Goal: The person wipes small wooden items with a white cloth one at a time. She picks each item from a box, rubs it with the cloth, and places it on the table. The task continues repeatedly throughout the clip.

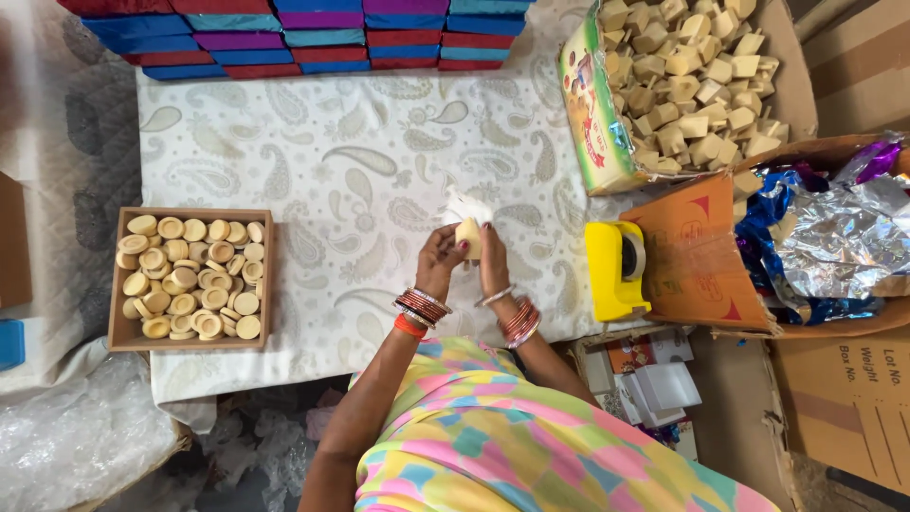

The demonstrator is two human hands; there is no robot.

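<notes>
We hold one small tan block (468, 233) in the middle of the tabletop (360, 161), between our two hands. Our left hand (442, 256) pinches its left side and our right hand (492, 258) pinches its right side, so both hands have a tight grip on the same block. A bit of thin white wrap (466, 205) sticks up behind the block, at 12 o'clock from our fingers.

It looks to us like the wrapping step: the white wrap is going around the block. The next move would need slow, careful folding, so the thin wrap does not tear.

At 9 o'clock sits a wooden tray (266, 275) full of round tan pieces. At 2 o'clock is a big carton (592, 114) of more blocks. At 3 o'clock is a yellow tape holder (613, 268), and past it, shiny foil sheets (839, 237).
</notes>
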